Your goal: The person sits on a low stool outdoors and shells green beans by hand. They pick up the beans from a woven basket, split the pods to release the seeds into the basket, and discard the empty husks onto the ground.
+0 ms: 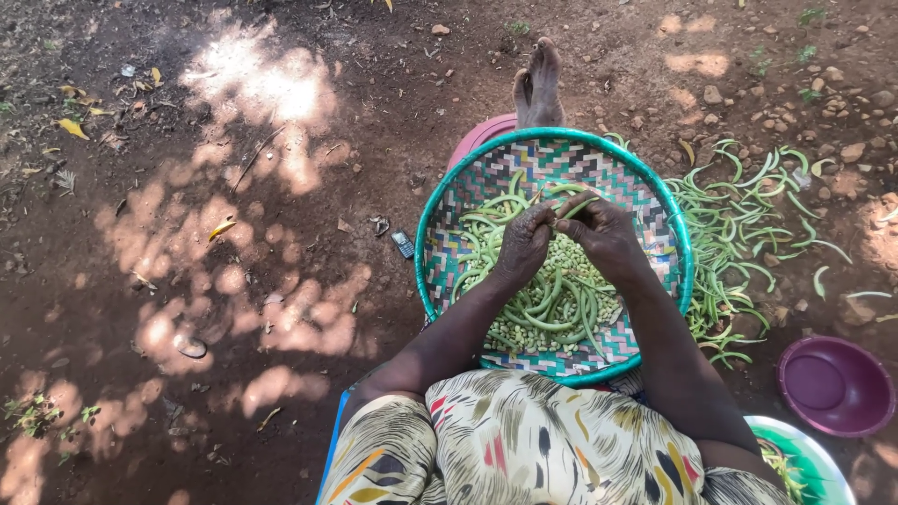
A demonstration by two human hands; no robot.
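A: What do my hands hold here?

B: My left hand (pixel 524 241) and right hand (pixel 603 232) meet over the middle of the woven basket (pixel 440 224), both closed on one green bean pod (pixel 577 208). The pod's free end points toward one o'clock; fingertips pinch it from both sides.

A: Where does the basket sit?

B: On my lap, above the patterned dress (pixel 524 440). My bare feet (pixel 538 84) show past its rim at twelve o'clock, with a pink basin (pixel 477 136) just under the rim at eleven.

A: What is done, as far as one can judge?

B: A bed of pale shelled beans (pixel 524 332) lies in the basket toward six o'clock, below my hands. On the ground at three o'clock lies a wide scatter of empty pods (pixel 739 224), which I take to be shucked husks. Both suggest a good part is finished.

A: And what is left?

B: Whole pods (pixel 557 309) lie across the beans and along the basket's nine o'clock side; a fair number, so I judge the work somewhere past its middle, not near its end.

A: Other items?

B: A purple bowl (pixel 835 385) at four o'clock, seemingly empty; a green-rimmed basin (pixel 814 458) at five, its contents unclear; a small phone (pixel 402 244) on the soil at nine.
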